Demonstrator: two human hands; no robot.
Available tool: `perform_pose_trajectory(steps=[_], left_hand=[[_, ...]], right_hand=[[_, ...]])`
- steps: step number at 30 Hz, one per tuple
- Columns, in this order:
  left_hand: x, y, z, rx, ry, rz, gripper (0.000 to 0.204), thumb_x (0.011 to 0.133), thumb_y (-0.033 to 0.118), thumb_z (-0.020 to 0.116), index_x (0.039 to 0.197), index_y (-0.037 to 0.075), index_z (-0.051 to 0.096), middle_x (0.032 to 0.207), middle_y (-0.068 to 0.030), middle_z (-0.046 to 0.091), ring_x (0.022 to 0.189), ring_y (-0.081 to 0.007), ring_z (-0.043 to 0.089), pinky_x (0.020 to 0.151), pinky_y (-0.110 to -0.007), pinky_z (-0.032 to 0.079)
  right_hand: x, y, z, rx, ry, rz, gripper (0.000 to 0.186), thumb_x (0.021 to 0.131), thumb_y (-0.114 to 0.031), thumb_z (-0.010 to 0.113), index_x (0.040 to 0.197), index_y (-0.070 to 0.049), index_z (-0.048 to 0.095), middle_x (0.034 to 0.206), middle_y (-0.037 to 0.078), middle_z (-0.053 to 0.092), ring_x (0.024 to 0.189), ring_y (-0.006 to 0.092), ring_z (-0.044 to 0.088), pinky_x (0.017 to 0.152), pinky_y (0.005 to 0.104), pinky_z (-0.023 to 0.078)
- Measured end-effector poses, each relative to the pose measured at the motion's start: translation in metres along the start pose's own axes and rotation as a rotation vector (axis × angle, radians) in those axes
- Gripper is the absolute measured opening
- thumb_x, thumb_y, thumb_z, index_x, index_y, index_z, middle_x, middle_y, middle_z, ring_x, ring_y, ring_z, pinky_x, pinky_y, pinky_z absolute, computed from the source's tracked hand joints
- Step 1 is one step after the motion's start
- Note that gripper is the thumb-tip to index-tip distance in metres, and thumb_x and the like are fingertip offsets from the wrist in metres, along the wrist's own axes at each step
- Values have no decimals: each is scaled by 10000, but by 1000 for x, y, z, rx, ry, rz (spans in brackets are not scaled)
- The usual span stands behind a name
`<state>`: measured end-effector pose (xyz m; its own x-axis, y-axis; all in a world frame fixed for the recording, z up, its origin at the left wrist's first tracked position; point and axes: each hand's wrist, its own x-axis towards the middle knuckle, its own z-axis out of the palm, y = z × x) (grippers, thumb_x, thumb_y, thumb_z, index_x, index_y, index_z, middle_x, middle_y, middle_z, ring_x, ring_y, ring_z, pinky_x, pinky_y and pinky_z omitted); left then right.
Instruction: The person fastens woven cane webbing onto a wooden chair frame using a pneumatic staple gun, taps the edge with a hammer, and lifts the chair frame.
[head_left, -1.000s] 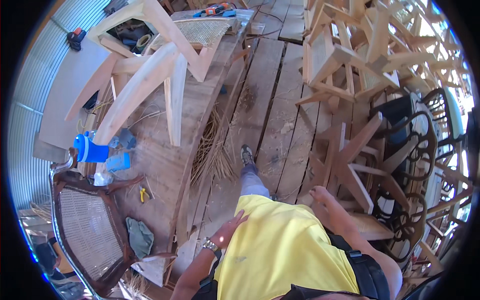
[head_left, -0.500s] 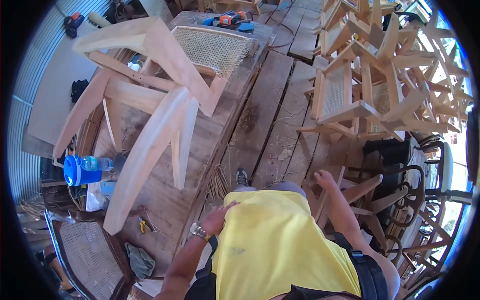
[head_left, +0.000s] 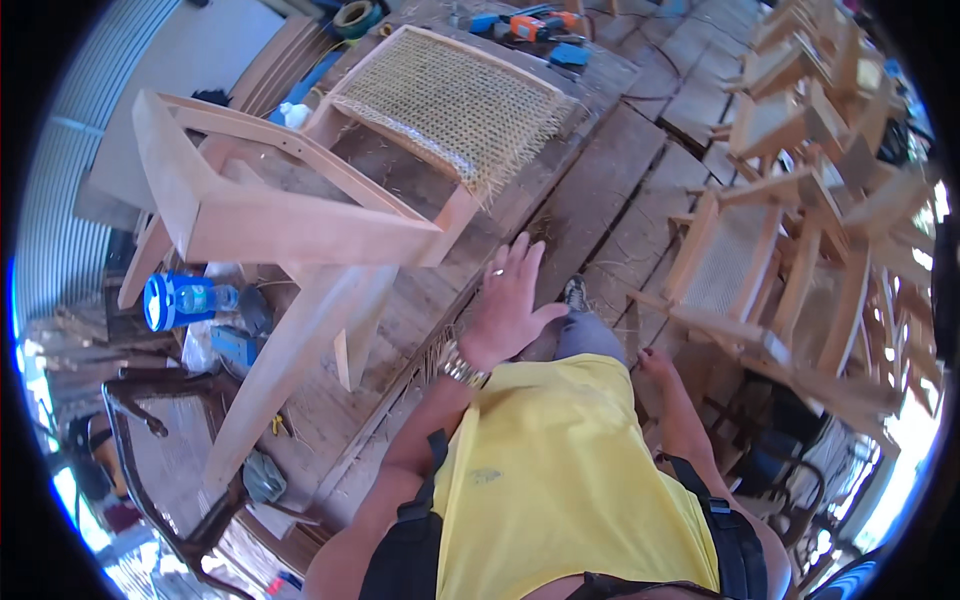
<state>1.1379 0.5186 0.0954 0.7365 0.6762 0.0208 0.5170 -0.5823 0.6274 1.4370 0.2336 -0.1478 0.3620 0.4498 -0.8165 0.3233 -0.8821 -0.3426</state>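
My left hand reaches forward over the workbench's near edge, palm down and fingers spread, with nothing in it. A ring and a metal watch show on that arm. The hand is nearest to a pale wooden chair frame, which lies tipped on the plank workbench with its legs in the air. A woven cane panel with loose strand ends along its right edge is set in the frame's far part. My right hand hangs low on the right, small and slightly blurred. Its fingers look curled, and I see nothing in them.
An orange power drill and a blue box lie at the bench's far end. At left stand a blue jug and a plastic bottle. A dark chair occupies the lower left. Several wooden chair frames are piled at right.
My left hand has lifted from beside the yellow shirt and stretched forward with fingers spread. The view has shifted, bringing the cane panel closer. My right hand stays low at the right.
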Motion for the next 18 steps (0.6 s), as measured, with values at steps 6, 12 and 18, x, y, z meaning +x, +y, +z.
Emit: perform_pose_trajectory(steps=[6,12,18], left_hand=[[132,-5,45,19,258,-28,923,781,534,676,1428,-5,297,1510,-267,188,1364,-502,190,1116,-572,173],[248,-70,32,236,368,-406,988,804,691,528,1445,-21,286,1528,-282,124,1396,-504,68,1137,-573,65],[326,-205,-6,452,397,-706,977,860,719,352,1485,-13,187,1555,-245,91,1409,-490,38,1148,-550,37]], right_hand=[[78,21,-73,297,-25,-90,311,937,-271,543,921,25,636,724,81,636,591,149,597,545,293,479],[110,-8,-181,156,79,-139,305,941,-249,543,989,44,613,751,90,630,579,150,587,506,294,476],[150,-6,-240,251,133,-49,283,941,-227,542,1008,39,608,720,65,596,584,151,579,530,291,491]])
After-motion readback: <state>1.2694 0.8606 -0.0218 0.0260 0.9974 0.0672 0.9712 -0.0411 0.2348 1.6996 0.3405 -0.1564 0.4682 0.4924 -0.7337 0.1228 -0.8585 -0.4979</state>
